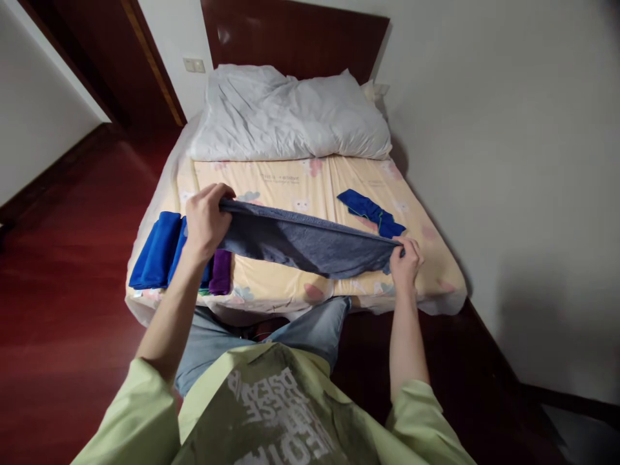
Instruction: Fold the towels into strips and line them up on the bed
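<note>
A grey-blue towel (305,239) is stretched out above the bed between my two hands. My left hand (208,216) is closed on its left end, and my right hand (405,261) pinches the right end, a little lower. The towel's top edge is pulled taut while the lower part hangs loose. Beneath my left wrist, folded blue towels (157,252) lie side by side at the bed's front left, partly hidden by my arm. A folded purple towel (221,271) lies at their right. Beyond my right hand, a crumpled blue cloth (371,210) with a green edge rests on the sheet.
The bed (281,290) has a yellow patterned sheet. A white quilt (295,119) is bunched against the dark wooden headboard (300,32). A white wall (523,161) stands close on the right, and dark red floor (62,290) runs along the left.
</note>
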{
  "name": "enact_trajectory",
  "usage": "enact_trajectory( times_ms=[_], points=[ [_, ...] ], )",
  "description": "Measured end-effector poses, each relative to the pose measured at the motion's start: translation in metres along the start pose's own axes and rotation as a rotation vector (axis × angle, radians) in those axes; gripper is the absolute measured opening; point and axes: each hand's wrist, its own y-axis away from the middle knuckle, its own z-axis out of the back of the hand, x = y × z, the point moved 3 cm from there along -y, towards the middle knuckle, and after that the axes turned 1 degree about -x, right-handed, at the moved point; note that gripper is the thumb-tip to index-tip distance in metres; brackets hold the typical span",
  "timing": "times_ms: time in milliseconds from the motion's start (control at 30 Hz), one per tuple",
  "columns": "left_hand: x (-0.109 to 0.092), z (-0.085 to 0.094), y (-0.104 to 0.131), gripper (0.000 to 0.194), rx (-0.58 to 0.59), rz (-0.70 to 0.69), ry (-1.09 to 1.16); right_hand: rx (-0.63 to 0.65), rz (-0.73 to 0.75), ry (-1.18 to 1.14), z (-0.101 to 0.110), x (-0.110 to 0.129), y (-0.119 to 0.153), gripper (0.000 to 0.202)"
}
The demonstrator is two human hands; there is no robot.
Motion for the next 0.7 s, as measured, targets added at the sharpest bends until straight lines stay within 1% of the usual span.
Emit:
enact_trajectory(
  times_ms=[67,133,200,233,333,400,467,533,567,600,633,700],
  points=[
    [-0.004,0.009,-0.016,0.037,0.006,-0.044,0.037,0.007,0.004,0.007,0.011,-0.01,-0.005,0.033],
    [-0.004,0.015,-0.028,0.036,0.009,-0.12,0.064,0.008,-0.032,0.038,0.023,-0.022,-0.012,0.034],
    [0.0,0.018,-0.037,0.033,0.009,-0.168,0.06,0.01,-0.081,0.084,0.035,-0.034,-0.019,0.032],
    [0.004,0.019,-0.041,0.032,0.01,-0.164,0.049,0.01,-0.104,0.107,0.041,-0.039,-0.023,0.031],
    [0.017,0.02,-0.046,0.031,0.038,-0.045,0.063,-0.013,-0.153,0.138,0.058,-0.052,-0.036,0.025],
    [0.025,0.017,-0.046,0.028,0.072,0.022,0.152,-0.04,-0.185,0.093,0.066,-0.057,-0.042,0.023],
    [0.031,0.013,-0.047,0.021,0.067,0.034,0.277,-0.099,-0.213,-0.034,0.072,-0.061,-0.047,0.022],
    [0.039,0.008,-0.048,0.016,0.012,0.026,0.42,-0.213,-0.227,-0.206,0.077,-0.066,-0.05,0.023],
    [0.044,0.005,-0.049,0.019,-0.02,0.033,0.482,-0.271,-0.241,-0.282,0.079,-0.068,-0.051,0.025],
    [0.05,0.001,-0.051,0.025,-0.045,0.052,0.527,-0.312,-0.27,-0.34,0.08,-0.071,-0.052,0.029],
    [0.055,-0.003,-0.053,0.033,-0.061,0.083,0.551,-0.33,-0.32,-0.376,0.08,-0.075,-0.053,0.031],
    [0.067,-0.01,-0.057,0.047,-0.074,0.161,0.551,-0.322,-0.456,-0.379,0.081,-0.082,-0.054,0.028]
  ],
)
